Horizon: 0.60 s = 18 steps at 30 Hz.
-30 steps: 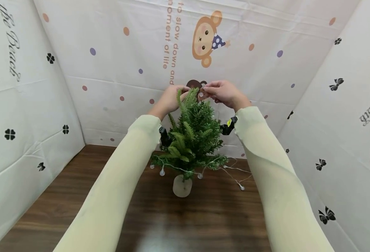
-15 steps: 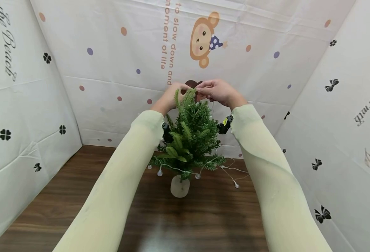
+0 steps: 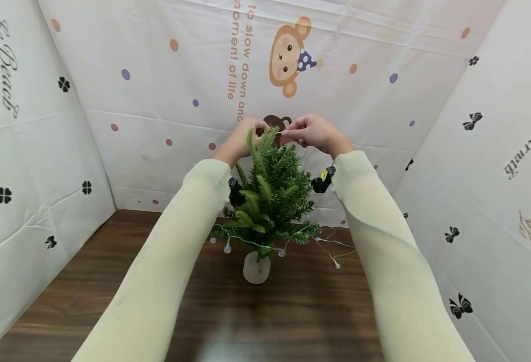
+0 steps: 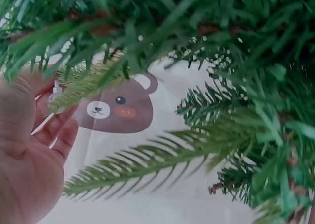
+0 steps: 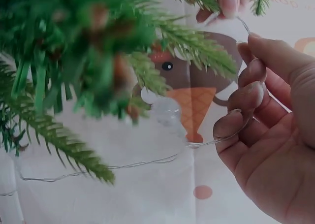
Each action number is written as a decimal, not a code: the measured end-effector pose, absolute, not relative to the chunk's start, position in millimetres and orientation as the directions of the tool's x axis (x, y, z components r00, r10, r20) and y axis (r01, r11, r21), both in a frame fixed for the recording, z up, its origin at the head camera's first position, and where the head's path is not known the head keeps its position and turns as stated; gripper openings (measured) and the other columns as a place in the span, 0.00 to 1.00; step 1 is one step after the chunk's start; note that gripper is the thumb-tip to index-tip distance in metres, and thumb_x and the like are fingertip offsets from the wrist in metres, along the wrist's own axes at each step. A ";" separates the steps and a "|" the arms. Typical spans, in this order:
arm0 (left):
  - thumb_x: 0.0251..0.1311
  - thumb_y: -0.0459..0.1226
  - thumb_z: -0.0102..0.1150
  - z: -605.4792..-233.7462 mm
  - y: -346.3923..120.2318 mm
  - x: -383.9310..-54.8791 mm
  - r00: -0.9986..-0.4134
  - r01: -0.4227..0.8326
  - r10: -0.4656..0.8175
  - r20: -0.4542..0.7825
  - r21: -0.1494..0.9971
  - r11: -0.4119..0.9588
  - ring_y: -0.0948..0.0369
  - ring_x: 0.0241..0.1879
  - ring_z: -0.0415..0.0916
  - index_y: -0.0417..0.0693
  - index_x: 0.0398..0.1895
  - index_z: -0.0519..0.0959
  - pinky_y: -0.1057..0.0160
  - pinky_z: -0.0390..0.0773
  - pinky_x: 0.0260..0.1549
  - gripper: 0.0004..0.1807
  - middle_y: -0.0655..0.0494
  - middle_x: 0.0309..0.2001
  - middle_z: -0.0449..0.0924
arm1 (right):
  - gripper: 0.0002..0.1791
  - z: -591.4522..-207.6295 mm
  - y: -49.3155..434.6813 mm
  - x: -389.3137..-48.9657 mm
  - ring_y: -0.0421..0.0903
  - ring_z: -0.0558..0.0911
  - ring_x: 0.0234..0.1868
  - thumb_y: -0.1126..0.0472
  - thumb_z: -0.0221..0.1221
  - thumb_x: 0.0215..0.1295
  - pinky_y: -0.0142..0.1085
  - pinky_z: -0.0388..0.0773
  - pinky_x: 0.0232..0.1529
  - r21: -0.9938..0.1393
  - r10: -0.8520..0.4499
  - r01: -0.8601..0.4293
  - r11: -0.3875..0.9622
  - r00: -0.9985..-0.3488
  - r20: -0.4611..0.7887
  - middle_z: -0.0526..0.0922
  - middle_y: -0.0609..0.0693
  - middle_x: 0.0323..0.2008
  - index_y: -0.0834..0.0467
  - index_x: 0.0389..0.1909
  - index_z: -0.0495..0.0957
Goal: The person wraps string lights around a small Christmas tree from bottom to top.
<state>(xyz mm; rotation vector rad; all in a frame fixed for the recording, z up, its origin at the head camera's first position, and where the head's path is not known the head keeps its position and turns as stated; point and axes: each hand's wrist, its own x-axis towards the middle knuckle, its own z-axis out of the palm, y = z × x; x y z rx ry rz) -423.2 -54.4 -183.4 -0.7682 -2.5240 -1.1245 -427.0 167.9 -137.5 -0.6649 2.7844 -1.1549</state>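
Observation:
A small artificial Christmas tree (image 3: 288, 176) stands upright on a pale round base (image 3: 257, 268). At its tip, my left hand (image 3: 242, 140) grips part of the string lights; a clear bulb (image 4: 55, 97) shows by its fingers in the left wrist view, partly behind a twig. Opposite it, my right hand (image 3: 318, 134) pinches the thin wire (image 5: 243, 24) between thumb and index finger. The wire also runs under its curled lower fingers and back toward the tree, where another clear bulb (image 5: 167, 108) hangs beside the needles.
Lower on the tree, the light string drapes across the bottom branches with hanging bulbs (image 3: 227, 249). Loose wire and a bulb (image 3: 337, 265) trail over the dark wooden table (image 3: 265, 322) at right. Printed white cloth (image 3: 157, 90) encloses the back and both sides.
My right hand has shifted slightly left toward the treetop. The bulb seen between the hands one second ago no longer shows there; a short stretch of wire does.

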 end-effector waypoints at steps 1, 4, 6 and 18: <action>0.75 0.32 0.49 -183.3 -55.3 -422.3 -0.823 0.567 0.357 0.441 0.607 0.558 0.52 0.45 0.78 0.39 0.53 0.83 0.58 0.77 0.46 0.13 0.42 0.52 0.84 | 0.21 -138.0 169.7 -427.1 0.43 0.68 0.25 0.50 0.63 0.73 0.35 0.68 0.32 -0.683 -0.412 -0.370 0.630 -0.904 0.110 0.75 0.46 0.26 0.64 0.52 0.84; 0.75 0.30 0.49 -183.8 -58.9 -418.9 -0.830 0.558 0.351 0.435 0.614 0.558 0.51 0.49 0.78 0.36 0.54 0.81 0.55 0.78 0.52 0.13 0.40 0.51 0.82 | 0.20 -139.8 177.7 -427.3 0.44 0.70 0.26 0.50 0.63 0.72 0.36 0.71 0.34 -0.668 -0.420 -0.379 0.641 -0.901 0.108 0.76 0.47 0.27 0.64 0.49 0.85; 0.76 0.31 0.49 -185.3 -62.3 -417.5 -0.832 0.553 0.340 0.438 0.616 0.560 0.50 0.50 0.77 0.36 0.53 0.81 0.53 0.77 0.54 0.12 0.41 0.50 0.82 | 0.20 -141.8 184.3 -427.1 0.44 0.74 0.28 0.51 0.63 0.73 0.36 0.75 0.35 -0.671 -0.420 -0.379 0.638 -0.901 0.109 0.78 0.47 0.30 0.65 0.49 0.85; 0.73 0.38 0.59 -199.2 -82.5 -417.7 -0.836 0.542 0.270 0.478 0.640 0.545 0.52 0.39 0.76 0.40 0.33 0.79 0.57 0.72 0.41 0.11 0.46 0.37 0.82 | 0.14 -156.7 226.1 -425.8 0.45 0.67 0.25 0.54 0.57 0.77 0.35 0.68 0.31 -0.812 -0.390 -0.251 0.527 -0.920 0.031 0.71 0.49 0.25 0.59 0.35 0.83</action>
